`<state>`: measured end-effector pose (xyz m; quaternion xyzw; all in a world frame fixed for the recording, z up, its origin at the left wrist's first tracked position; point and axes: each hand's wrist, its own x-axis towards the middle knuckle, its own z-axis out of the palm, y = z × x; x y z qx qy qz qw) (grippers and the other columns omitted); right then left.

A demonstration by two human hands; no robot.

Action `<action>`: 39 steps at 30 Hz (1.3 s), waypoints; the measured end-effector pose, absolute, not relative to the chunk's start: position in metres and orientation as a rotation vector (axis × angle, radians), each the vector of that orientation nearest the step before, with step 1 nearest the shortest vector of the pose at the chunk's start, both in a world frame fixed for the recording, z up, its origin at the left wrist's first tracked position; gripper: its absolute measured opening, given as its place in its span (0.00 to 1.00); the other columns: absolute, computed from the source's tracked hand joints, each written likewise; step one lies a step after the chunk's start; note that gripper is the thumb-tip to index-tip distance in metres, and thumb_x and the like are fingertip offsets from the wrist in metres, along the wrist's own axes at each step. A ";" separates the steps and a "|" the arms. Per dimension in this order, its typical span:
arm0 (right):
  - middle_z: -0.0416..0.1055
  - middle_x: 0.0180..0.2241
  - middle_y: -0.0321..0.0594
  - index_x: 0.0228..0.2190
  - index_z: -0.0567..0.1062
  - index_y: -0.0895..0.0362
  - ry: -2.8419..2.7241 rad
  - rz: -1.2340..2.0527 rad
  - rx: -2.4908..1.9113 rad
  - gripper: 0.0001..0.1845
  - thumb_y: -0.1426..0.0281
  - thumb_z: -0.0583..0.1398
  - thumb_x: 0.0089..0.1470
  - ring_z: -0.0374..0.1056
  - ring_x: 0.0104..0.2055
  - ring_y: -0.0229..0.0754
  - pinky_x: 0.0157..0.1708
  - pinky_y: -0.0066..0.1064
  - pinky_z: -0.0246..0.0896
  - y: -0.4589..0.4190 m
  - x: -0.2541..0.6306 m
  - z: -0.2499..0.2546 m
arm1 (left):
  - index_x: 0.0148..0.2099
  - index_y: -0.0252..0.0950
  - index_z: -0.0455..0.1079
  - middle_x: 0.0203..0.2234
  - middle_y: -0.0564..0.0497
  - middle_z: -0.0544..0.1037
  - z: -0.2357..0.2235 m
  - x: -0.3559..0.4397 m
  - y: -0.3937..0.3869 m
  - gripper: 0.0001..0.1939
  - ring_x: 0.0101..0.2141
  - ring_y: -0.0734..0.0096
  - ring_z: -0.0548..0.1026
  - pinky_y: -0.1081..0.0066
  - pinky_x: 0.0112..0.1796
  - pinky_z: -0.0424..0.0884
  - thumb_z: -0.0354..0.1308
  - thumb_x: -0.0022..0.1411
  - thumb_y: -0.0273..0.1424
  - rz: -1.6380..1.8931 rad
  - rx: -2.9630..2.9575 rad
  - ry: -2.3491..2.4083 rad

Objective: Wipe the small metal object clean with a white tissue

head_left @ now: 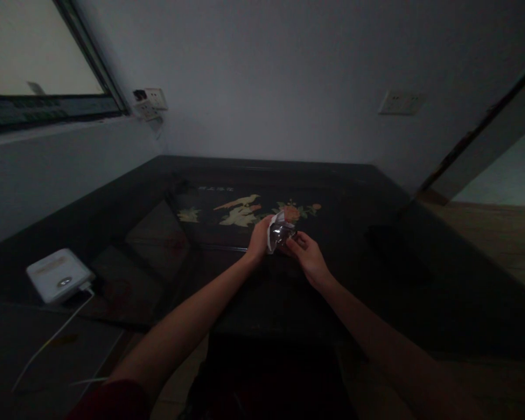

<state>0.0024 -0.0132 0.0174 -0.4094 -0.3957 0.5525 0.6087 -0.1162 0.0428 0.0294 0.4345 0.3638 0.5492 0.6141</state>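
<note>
A small packet, shiny and silvery with a crumpled white edge, is held up over the dark table. My left hand is closed around its left side, with the fingers partly behind it. At the packet's right side my right hand is closed, its thumb and fingertips pinching the edge. Dim light hides whether anything is inside the packet.
The dark glossy table bears a bird-and-flower picture. To the left sits a white box-shaped device with a white cable. Wall sockets and a window are beyond.
</note>
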 end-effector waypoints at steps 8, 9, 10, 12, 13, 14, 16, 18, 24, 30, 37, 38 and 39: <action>0.77 0.37 0.41 0.34 0.74 0.56 -0.901 1.233 -1.042 0.25 0.60 0.71 0.32 0.72 0.41 0.45 0.45 0.38 0.67 -0.010 0.004 0.010 | 0.37 0.36 0.76 0.35 0.47 0.76 0.037 -0.120 0.021 0.10 0.42 0.64 0.70 0.72 0.48 0.61 0.53 0.60 0.30 1.438 1.502 0.797; 0.77 0.38 0.41 0.34 0.74 0.56 -0.901 1.231 -1.048 0.25 0.61 0.71 0.32 0.72 0.41 0.45 0.44 0.38 0.67 -0.010 0.004 0.010 | 0.37 0.36 0.76 0.35 0.47 0.76 0.037 -0.119 0.020 0.10 0.42 0.64 0.70 0.72 0.48 0.61 0.53 0.60 0.30 1.439 1.514 0.793; 0.77 0.38 0.41 0.34 0.74 0.56 -0.900 1.232 -1.052 0.25 0.61 0.71 0.32 0.72 0.42 0.46 0.44 0.38 0.67 -0.010 0.004 0.010 | 0.36 0.36 0.76 0.34 0.47 0.76 0.037 -0.119 0.021 0.10 0.40 0.64 0.70 0.72 0.47 0.61 0.53 0.60 0.30 1.441 1.506 0.806; 0.77 0.38 0.41 0.35 0.74 0.55 -0.899 1.239 -1.052 0.25 0.62 0.71 0.32 0.72 0.43 0.46 0.44 0.38 0.67 -0.010 0.004 0.011 | 0.35 0.35 0.75 0.31 0.49 0.76 0.034 -0.118 0.026 0.11 0.36 0.66 0.71 0.72 0.42 0.63 0.52 0.61 0.32 1.432 1.431 0.862; 0.77 0.38 0.41 0.35 0.74 0.56 -0.899 1.243 -1.053 0.25 0.62 0.71 0.32 0.72 0.43 0.46 0.45 0.38 0.67 -0.010 0.004 0.011 | 0.34 0.34 0.75 0.29 0.49 0.76 0.032 -0.117 0.029 0.12 0.34 0.67 0.71 0.73 0.40 0.64 0.51 0.61 0.32 1.417 1.369 0.891; 0.77 0.39 0.41 0.35 0.74 0.56 -0.900 1.247 -1.052 0.25 0.62 0.71 0.32 0.72 0.43 0.46 0.45 0.38 0.67 -0.011 0.004 0.012 | 0.34 0.34 0.74 0.28 0.50 0.76 0.030 -0.117 0.032 0.13 0.32 0.68 0.71 0.73 0.38 0.65 0.50 0.61 0.33 1.393 1.303 0.907; 0.77 0.38 0.41 0.35 0.74 0.56 -0.898 1.251 -1.045 0.25 0.62 0.71 0.32 0.72 0.42 0.46 0.45 0.38 0.67 -0.011 0.005 0.013 | 0.34 0.33 0.74 0.28 0.50 0.77 0.027 -0.115 0.038 0.14 0.31 0.68 0.72 0.72 0.36 0.66 0.49 0.61 0.34 1.336 1.156 0.894; 0.77 0.37 0.40 0.34 0.75 0.56 -0.895 1.255 -1.027 0.24 0.62 0.71 0.32 0.72 0.41 0.45 0.44 0.38 0.67 -0.012 0.004 0.014 | 0.34 0.33 0.74 0.27 0.49 0.78 0.024 -0.114 0.042 0.15 0.32 0.67 0.74 0.72 0.37 0.67 0.48 0.60 0.34 1.267 0.986 0.825; 0.76 0.42 0.42 0.40 0.75 0.55 -0.942 1.278 -0.942 0.28 0.59 0.70 0.35 0.72 0.43 0.47 0.45 0.40 0.68 -0.012 0.001 0.017 | 0.35 0.30 0.73 0.30 0.42 0.79 0.025 -0.110 0.042 0.16 0.37 0.60 0.77 0.64 0.42 0.71 0.45 0.58 0.33 1.016 0.564 0.564; 0.75 0.42 0.41 0.44 0.75 0.53 -1.146 1.068 -1.058 0.30 0.58 0.69 0.37 0.69 0.47 0.48 0.49 0.42 0.64 -0.008 0.007 0.014 | 0.39 0.30 0.72 0.32 0.41 0.79 0.021 -0.111 0.043 0.16 0.38 0.59 0.77 0.62 0.40 0.72 0.45 0.59 0.31 0.978 0.456 0.492; 0.69 0.40 0.42 0.42 0.73 0.54 -1.128 0.838 -1.228 0.29 0.55 0.68 0.37 0.69 0.36 0.43 0.35 0.38 0.69 0.000 0.016 0.005 | 0.35 0.31 0.72 0.28 0.45 0.78 0.020 -0.110 0.041 0.13 0.34 0.65 0.77 0.66 0.40 0.72 0.47 0.59 0.29 1.002 0.462 0.528; 0.69 0.39 0.41 0.40 0.72 0.55 -1.088 0.850 -1.225 0.29 0.55 0.68 0.36 0.69 0.34 0.42 0.32 0.36 0.70 0.000 0.017 0.005 | 0.34 0.32 0.72 0.27 0.46 0.78 0.020 -0.109 0.041 0.13 0.33 0.65 0.77 0.67 0.40 0.72 0.47 0.59 0.29 1.010 0.463 0.537; 0.69 0.37 0.40 0.38 0.72 0.55 -1.047 0.869 -1.218 0.28 0.55 0.69 0.35 0.69 0.33 0.41 0.31 0.36 0.70 0.001 0.017 0.006 | 0.33 0.32 0.72 0.26 0.46 0.78 0.020 -0.108 0.040 0.13 0.33 0.66 0.77 0.67 0.40 0.72 0.46 0.60 0.29 1.021 0.462 0.546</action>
